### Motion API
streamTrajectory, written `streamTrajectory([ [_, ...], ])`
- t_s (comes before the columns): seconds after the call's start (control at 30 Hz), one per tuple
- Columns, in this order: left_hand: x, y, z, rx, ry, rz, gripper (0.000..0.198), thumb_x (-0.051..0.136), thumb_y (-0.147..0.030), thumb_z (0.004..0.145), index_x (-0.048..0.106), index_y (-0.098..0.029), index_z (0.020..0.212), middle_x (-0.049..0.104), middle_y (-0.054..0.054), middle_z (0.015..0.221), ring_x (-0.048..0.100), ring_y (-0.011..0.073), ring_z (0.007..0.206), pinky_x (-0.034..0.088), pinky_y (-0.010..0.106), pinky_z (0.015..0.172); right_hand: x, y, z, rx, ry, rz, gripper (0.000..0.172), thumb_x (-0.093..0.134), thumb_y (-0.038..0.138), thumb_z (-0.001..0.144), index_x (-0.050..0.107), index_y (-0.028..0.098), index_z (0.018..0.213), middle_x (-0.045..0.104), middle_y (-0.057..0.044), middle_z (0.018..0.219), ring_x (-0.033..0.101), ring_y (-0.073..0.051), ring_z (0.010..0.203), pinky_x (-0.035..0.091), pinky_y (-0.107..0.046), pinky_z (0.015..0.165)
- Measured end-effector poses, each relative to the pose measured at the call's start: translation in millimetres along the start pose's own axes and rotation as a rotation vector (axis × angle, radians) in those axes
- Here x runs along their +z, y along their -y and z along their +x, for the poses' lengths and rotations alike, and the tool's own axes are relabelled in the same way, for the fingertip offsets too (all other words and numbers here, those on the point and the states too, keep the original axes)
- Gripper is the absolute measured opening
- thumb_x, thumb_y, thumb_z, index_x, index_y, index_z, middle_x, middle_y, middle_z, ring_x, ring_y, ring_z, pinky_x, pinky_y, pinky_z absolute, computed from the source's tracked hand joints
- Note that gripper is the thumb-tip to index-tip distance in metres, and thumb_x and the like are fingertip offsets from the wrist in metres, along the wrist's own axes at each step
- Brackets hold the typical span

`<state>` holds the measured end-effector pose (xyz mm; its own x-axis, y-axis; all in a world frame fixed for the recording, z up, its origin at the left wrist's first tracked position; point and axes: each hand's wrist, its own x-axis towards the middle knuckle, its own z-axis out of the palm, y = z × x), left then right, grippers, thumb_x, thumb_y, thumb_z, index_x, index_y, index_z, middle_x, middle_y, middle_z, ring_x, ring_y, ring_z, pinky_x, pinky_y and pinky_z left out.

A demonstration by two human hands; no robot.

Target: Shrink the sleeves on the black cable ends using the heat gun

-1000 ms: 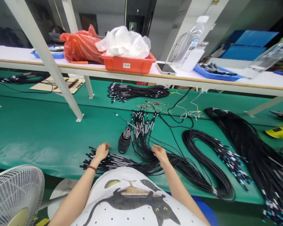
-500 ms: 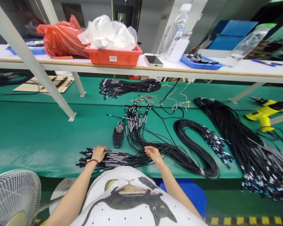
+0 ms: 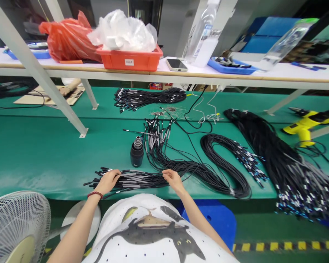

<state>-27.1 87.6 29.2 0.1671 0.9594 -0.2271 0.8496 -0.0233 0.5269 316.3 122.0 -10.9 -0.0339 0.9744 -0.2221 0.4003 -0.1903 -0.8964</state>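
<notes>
A bundle of thin black cables (image 3: 150,182) with grey sleeves lies along the front of the green bench. Over its left end, my left hand (image 3: 109,181) is closed, the thumb and forefinger pinching a black cable. My right hand (image 3: 174,179) pinches a thin black cable farther right, at the bundle's right part. One strand appears to run between the two hands along the top of the bundle. Behind them a black hot air gun (image 3: 137,153) stands upright, nozzle up. Beside it more sleeved cable ends (image 3: 156,133) fan out, their cables curving down to the right.
A looped cable bundle (image 3: 223,162) and a larger black bundle (image 3: 265,146) lie to the right, near a yellow heat gun (image 3: 301,128). A shelf (image 3: 192,75) crosses above the bench, with a red bin (image 3: 130,60) on it. A fan (image 3: 16,226) stands at lower left.
My left hand has moved left toward the cable ends, and my right hand has shifted slightly left. The view has tilted a little. At the far left, an arm now reaches over the board.
</notes>
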Motion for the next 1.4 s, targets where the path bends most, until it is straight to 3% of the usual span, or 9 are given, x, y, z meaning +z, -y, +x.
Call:
streamTrajectory([
  [0.1,-10.9,-13,-10,0.022,-0.018,-0.042,0.025,0.041,-0.028,0.091,0.064,-0.021,0.097,0.07,0.008,0.101,0.062,0.0241,0.096,0.044,0.036,0.088,6,15,-7,-0.089,0.043,-0.043,0.022,0.059,0.025,0.072,0.069,0.016,0.089,0.069,-0.004,0.074,0.064,-0.017,0.066,0.053,-0.031,0.066],
  [0.27,-31.8,-41,-27,0.117,0.021,-0.215,0.027,0.041,-0.033,0.092,0.064,-0.02,0.096,0.07,0.006,0.096,0.062,0.0209,0.088,0.046,0.032,0.08,14,54,-22,-0.303,0.148,-0.108,0.04,0.071,0.017,0.067,0.067,0.024,0.107,0.067,-0.005,0.111,0.057,-0.023,0.107,0.043,-0.041,0.097],
  [0.33,-40.6,-52,-33,0.148,0.044,-0.296,0.028,0.04,-0.034,0.093,0.065,-0.019,0.095,0.069,0.005,0.09,0.061,0.0187,0.082,0.045,0.028,0.074,16,67,-26,-0.391,0.216,-0.173,0.045,0.072,0.017,0.069,0.065,0.025,0.113,0.064,-0.006,0.119,0.053,-0.025,0.114,0.039,-0.043,0.101],
  [0.4,-49.4,-62,-39,0.158,0.056,-0.339,0.03,0.04,-0.036,0.094,0.065,-0.019,0.094,0.067,0.002,0.083,0.058,0.0163,0.074,0.043,0.026,0.068,17,76,-28,-0.447,0.267,-0.244,0.041,0.07,0.019,0.074,0.064,0.024,0.114,0.066,-0.007,0.116,0.056,-0.026,0.111,0.041,-0.043,0.098],
  [0.47,-57.0,-69,-44,0.151,0.063,-0.369,0.031,0.04,-0.037,0.094,0.065,-0.019,0.093,0.066,0.001,0.08,0.056,0.015,0.07,0.041,0.024,0.064,17,82,-27,-0.462,0.289,-0.271,0.026,0.064,0.02,0.081,0.067,0.022,0.106,0.071,-0.006,0.104,0.062,-0.023,0.098,0.046,-0.039,0.09],
  [0.6,-62.7,-74,-52,0.168,0.048,-0.361,0.025,0.046,-0.034,0.092,0.067,-0.02,0.094,0.069,0.002,0.088,0.059,0.0163,0.079,0.043,0.025,0.068,9,89,-26,-0.465,0.253,-0.24,0.014,0.058,0.019,0.085,0.073,0.021,0.087,0.074,-0.003,0.083,0.067,-0.019,0.079,0.05,-0.031,0.078],
  [0.77,-56.8,-75,-57,0.229,-0.057,-0.248,0.015,0.055,-0.027,0.088,0.068,-0.024,0.095,0.069,0.002,0.094,0.061,0.0185,0.089,0.044,0.029,0.079,-6,93,-31,-0.519,0.091,-0.121,0.01,0.067,0.015,0.076,0.075,0.021,0.078,0.074,-0.004,0.079,0.069,-0.019,0.076,0.053,-0.03,0.075],
  [1.0,-54.5,-86,-59,0.265,-0.132,-0.237,0.015,0.054,-0.025,0.089,0.069,-0.022,0.092,0.068,0.004,0.089,0.061,0.0193,0.087,0.046,0.031,0.08,-9,93,-36,-0.564,0.0,-0.066,0.011,0.067,0.013,0.074,0.075,0.022,0.075,0.073,-0.004,0.077,0.068,-0.019,0.073,0.054,-0.032,0.072],
  [1.4,-49.0,-86,-59,0.206,-0.08,-0.317,0.021,0.048,-0.033,0.093,0.066,-0.025,0.098,0.068,0.002,0.097,0.061,0.0178,0.087,0.047,0.028,0.077,-24,97,-43,-0.504,0.114,-0.053,0.005,0.072,0.02,0.075,0.075,0.02,0.078,0.073,-0.005,0.076,0.067,-0.018,0.072,0.052,-0.03,0.07],
])
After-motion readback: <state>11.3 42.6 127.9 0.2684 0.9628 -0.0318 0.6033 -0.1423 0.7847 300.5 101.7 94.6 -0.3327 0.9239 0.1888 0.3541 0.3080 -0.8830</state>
